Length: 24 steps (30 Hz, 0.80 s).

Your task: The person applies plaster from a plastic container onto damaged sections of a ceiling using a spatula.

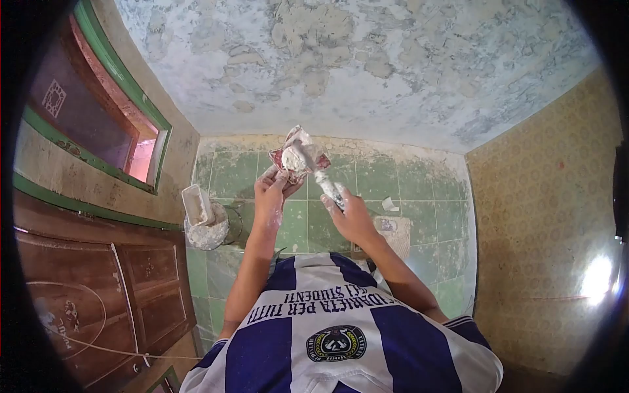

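Note:
My left hand [270, 190] grips the lower edge of an opened red-and-white plastic packet [276, 157], held up in front of the wall. A lump of white paste [295, 157] sits on the packet. Closed around a white-smeared handle, my right hand [348, 213] holds a putty knife [323, 181]. Its blade end reaches the packet and overlaps the paste in this view. White smears show on the fingers of both hands.
Ahead stands a patchy grey-white wall [393, 72]. On the green tiled floor [419, 170], a bucket [209, 234] with a white tub [196, 206] is at left. A white scrap [390, 204] lies at right near a pale block-like thing [400, 237]. A wooden door [98, 288] stands left.

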Motion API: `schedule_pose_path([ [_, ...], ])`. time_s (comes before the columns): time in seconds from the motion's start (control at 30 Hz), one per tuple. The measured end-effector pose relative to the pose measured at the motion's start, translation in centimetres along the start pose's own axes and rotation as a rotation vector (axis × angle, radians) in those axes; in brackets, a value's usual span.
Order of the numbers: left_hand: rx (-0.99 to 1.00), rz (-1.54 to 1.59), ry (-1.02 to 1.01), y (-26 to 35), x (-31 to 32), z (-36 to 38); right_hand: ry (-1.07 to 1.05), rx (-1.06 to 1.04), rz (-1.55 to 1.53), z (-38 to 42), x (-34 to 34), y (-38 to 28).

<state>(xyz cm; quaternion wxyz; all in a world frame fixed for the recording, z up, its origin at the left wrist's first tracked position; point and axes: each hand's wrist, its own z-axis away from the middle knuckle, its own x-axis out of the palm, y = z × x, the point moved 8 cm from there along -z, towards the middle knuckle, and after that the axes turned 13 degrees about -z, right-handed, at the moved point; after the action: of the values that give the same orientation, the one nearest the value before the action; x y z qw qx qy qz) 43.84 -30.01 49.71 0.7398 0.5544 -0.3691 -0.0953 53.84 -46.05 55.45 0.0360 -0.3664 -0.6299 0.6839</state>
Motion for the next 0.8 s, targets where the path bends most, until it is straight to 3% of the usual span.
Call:
schedule_pose_path([
  [0.07,-0.018,-0.017,0.007,-0.3,-0.3,0.4,0.024,0.018,-0.087,0.7,0.1,0.1],
  [0.17,-0.021,-0.015,0.043,0.0,-0.1,0.5,-0.087,0.044,0.038,0.3,1.1,0.6],
  [0.27,-0.01,-0.002,0.05,0.4,-0.7,0.4,0.021,0.029,-0.082,-0.1,1.0,-0.1],
  [0.33,-0.019,-0.004,0.066,-0.1,-1.5,0.2,-0.117,0.103,0.019,-0.5,2.4,0.7],
  [0.47,-0.026,-0.009,0.068,0.8,-3.0,-0.4,-0.047,0.106,-0.044,-1.4,3.1,-1.1],
  [0.53,-0.016,-0.018,0.07,1.3,-3.8,-1.0,-0.056,0.019,0.064,-2.1,4.4,-0.9],
  [0.73,-0.04,-0.019,0.051,2.5,-7.1,-3.3,0.006,0.103,-0.089,-4.4,7.1,-2.7],
  [0.8,-0.04,-0.003,0.014,3.1,-7.4,-4.8,0.0,0.057,-0.002,-6.0,8.2,-1.9],
])
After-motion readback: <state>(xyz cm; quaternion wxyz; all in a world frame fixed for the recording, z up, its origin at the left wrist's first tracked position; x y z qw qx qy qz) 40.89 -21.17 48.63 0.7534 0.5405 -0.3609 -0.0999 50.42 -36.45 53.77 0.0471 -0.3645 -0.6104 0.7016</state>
